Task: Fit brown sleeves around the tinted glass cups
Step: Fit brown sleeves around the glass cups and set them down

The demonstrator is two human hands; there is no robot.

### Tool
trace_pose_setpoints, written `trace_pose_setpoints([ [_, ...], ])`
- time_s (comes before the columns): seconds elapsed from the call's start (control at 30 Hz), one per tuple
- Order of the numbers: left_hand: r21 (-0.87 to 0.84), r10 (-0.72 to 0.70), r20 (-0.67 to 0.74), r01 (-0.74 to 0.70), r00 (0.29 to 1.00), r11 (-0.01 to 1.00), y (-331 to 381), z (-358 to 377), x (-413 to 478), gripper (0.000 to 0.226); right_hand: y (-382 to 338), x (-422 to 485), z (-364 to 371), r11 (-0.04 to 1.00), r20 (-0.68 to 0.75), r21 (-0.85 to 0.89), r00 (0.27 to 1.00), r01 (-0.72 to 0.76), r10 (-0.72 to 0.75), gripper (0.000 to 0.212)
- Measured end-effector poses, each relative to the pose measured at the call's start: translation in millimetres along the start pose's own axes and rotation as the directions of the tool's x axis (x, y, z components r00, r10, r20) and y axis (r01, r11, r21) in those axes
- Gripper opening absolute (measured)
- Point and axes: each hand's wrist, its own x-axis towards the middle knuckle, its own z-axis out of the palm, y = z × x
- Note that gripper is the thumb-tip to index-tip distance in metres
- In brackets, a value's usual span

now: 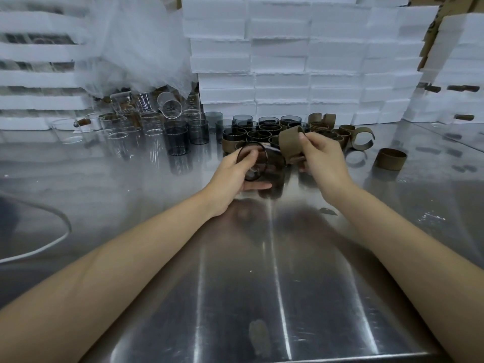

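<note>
My left hand [235, 170] curled around a tinted cup [262, 166] tipped on its side above the counter [235, 284], my right hand [323, 155] pinching an open brown sleeve [289, 144] just beside its rim, both forearms stretched forward

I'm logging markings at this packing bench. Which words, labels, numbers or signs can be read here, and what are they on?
No text is readable.
On the clear glass beakers at the back left: faint white printed marks, too blurred to read.
On the tinted glass cup in the left hand, the brown sleeve in the right hand and the white foam blocks: no print visible.
</note>
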Motion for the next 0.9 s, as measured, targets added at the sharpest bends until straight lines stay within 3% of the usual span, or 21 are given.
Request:
trace_pose_setpoints([
  [0.07,0.002,0.057,-0.023,-0.057,0.998,0.998,-1,-2,1,0.023,-2,-3,3,0.985,0.091,0.147,0.993,-0.094,0.081,0.025],
  [0.2,0.061,0.128,-0.119,-0.122,0.985,0.991,-4,-8,1,0.019,-2,-9,12,0.958,0.262,0.201,0.954,-0.203,0.147,0.025],
  [0.3,0.106,0.136,-0.116,-0.124,0.984,0.987,-9,-7,3,0.016,-4,-14,16,0.913,0.359,0.288,0.916,-0.289,0.177,0.035],
  [0.37,0.149,0.126,-0.112,-0.109,0.986,0.983,-10,-5,4,0.024,-8,-17,15,0.88,0.398,0.359,0.904,-0.312,0.158,0.039],
  [0.47,0.243,0.198,-0.099,-0.169,0.975,0.955,-11,-4,3,0.008,-11,-20,13,0.844,0.408,0.429,0.903,-0.321,0.136,0.035],
  [0.63,0.359,0.437,-0.218,-0.345,0.873,0.868,-7,-6,4,0.032,-15,-21,18,0.745,0.418,0.525,0.887,-0.411,0.195,0.03],
  [0.73,0.352,0.418,-0.231,-0.325,0.878,0.878,-4,-7,4,0.012,-14,-20,18,0.714,0.415,0.536,0.877,-0.451,0.243,0.024],
  [0.9,0.224,0.212,-0.26,-0.155,0.942,0.962,-2,0,4,0.037,-10,-14,13,0.794,0.285,0.471,0.919,-0.383,0.274,0.022],
])
